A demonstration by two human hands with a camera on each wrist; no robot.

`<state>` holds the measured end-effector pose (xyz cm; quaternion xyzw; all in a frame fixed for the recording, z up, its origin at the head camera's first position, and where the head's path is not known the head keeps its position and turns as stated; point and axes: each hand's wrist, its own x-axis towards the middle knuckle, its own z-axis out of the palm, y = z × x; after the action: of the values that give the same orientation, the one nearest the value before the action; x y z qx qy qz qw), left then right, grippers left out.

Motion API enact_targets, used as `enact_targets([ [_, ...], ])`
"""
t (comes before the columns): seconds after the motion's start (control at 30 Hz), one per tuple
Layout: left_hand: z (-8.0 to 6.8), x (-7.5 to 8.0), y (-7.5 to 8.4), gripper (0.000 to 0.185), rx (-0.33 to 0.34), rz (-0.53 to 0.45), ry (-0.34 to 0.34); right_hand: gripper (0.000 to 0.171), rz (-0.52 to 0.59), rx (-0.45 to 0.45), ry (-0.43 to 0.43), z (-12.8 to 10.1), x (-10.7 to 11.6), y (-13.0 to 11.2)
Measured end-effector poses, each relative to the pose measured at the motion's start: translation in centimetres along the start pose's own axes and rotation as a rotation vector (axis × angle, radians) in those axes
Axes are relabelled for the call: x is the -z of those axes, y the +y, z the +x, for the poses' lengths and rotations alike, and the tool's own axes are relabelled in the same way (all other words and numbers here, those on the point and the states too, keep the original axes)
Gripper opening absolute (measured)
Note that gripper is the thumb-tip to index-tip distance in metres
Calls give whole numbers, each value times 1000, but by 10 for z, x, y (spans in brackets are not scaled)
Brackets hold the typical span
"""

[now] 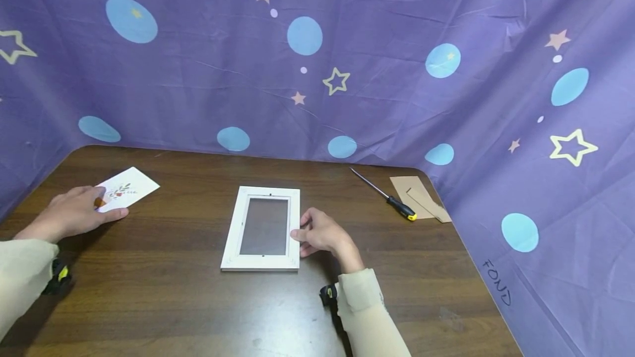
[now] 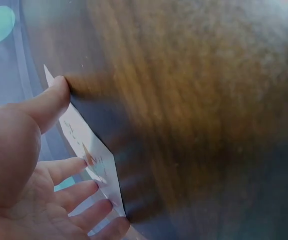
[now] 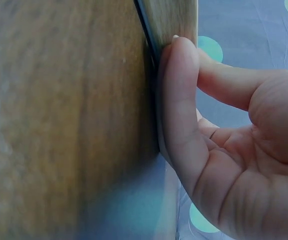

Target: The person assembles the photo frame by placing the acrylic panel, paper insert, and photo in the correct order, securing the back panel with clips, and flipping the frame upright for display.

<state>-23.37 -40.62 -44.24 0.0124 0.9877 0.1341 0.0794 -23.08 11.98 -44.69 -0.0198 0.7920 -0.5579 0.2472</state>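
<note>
A white card (image 1: 133,187) with a small printed floral design lies at the table's left. My left hand (image 1: 74,211) rests at its near left side, fingers loosely spread. In the left wrist view, the thumb reaches one edge of the card (image 2: 86,135) and the fingertips touch its printed face. A white picture frame (image 1: 232,241) lies in the middle of the table, its opening showing a dark pane. My right hand (image 1: 324,233) grips its right edge, thumb over the rim and fingers bent against the side. The right wrist view shows those fingers low beside the tabletop.
To the right, a screwdriver (image 1: 377,189) with a black and yellow handle lies at a slant. Beside it is a brown backing board (image 1: 397,185) with a folded stand piece, near the table's right edge. Purple patterned cloth (image 1: 347,32) hangs behind the table (image 1: 188,313).
</note>
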Motion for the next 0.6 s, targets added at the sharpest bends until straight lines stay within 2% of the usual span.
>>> enact_targets([
  [0.4, -10, 0, 13, 100, 4, 3, 18, 30, 12, 7, -3, 1, 0, -1],
  [0.6, -8, -4, 13, 96, -1, 42, 41, 31, 10, 7, -3, 0, 0, 0],
])
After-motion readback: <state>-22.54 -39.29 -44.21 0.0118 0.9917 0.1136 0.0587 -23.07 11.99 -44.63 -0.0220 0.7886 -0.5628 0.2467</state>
